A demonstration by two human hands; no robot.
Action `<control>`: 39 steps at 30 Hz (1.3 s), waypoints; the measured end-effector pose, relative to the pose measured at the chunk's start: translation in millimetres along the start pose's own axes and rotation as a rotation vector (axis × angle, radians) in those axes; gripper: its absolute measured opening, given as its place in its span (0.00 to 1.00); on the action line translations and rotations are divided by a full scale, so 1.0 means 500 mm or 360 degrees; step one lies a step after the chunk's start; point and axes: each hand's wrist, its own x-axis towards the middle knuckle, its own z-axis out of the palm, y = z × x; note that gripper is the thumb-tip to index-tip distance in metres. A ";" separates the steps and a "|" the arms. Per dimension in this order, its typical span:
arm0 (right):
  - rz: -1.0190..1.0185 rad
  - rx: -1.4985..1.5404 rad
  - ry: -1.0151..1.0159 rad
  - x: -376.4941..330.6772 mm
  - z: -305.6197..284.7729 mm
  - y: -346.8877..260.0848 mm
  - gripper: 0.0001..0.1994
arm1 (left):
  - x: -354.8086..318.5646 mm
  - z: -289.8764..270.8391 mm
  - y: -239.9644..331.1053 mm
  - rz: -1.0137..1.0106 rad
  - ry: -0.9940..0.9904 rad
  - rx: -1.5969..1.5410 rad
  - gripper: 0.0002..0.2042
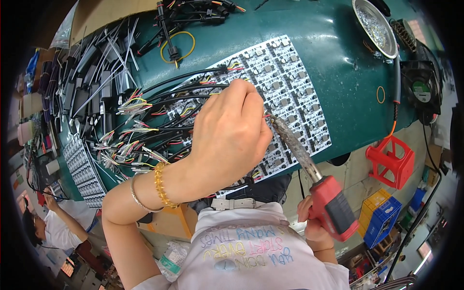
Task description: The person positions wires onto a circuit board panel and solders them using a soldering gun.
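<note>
My left hand [232, 130] is closed in a pinch over a white circuit board panel [309, 104], with a thin red wire [267, 116] at its fingertips. Around the handle of a red and black soldering gun [333, 208], the fingers of my right hand [316, 232] are wrapped. The gun's long, dirty metal barrel slants up to the left, its tip beside the red wire and close to my left fingers. Black cables [186, 77] with stripped, coloured wire ends lie across the panel's left side, partly hidden under my left hand.
A metal dish [379, 29] of silvery bits sits at the far right, near a black fan [420, 89]. Black parts with pale ties [96, 72] and another board panel [84, 169] lie left. A red stool [394, 162] stands right; another person [58, 224] is at lower left.
</note>
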 end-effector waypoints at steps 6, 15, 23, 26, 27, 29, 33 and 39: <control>0.0115 0.0295 0.0461 0.036 0.027 -0.079 0.35 | -0.001 0.006 -0.005 0.0019 -0.0006 0.0006 0.09; -0.0007 0.0696 0.0633 0.024 0.034 -0.065 0.49 | -0.002 0.003 -0.001 0.0062 0.0003 0.0077 0.08; 0.0047 0.0774 0.0598 0.013 0.034 -0.068 0.50 | -0.001 -0.025 -0.026 0.0025 -0.0172 -0.0383 0.05; 0.0100 0.0839 0.0535 0.020 0.027 -0.081 0.49 | 0.002 -0.026 -0.023 0.0061 -0.0210 -0.0324 0.05; 0.0097 0.0863 0.0462 0.024 0.026 -0.083 0.49 | 0.004 -0.024 -0.018 0.0011 -0.0206 -0.0301 0.05; 0.0060 0.0904 0.0474 0.030 0.028 -0.080 0.48 | 0.009 -0.024 -0.012 -0.0039 -0.0203 -0.0282 0.06; 0.0062 0.1193 0.0512 0.050 0.024 -0.099 0.29 | 0.010 -0.024 -0.005 -0.0068 -0.0254 -0.0257 0.04; -0.0036 0.0995 0.0596 0.053 0.038 -0.077 0.19 | 0.014 -0.026 0.003 -0.0065 -0.0261 -0.0155 0.06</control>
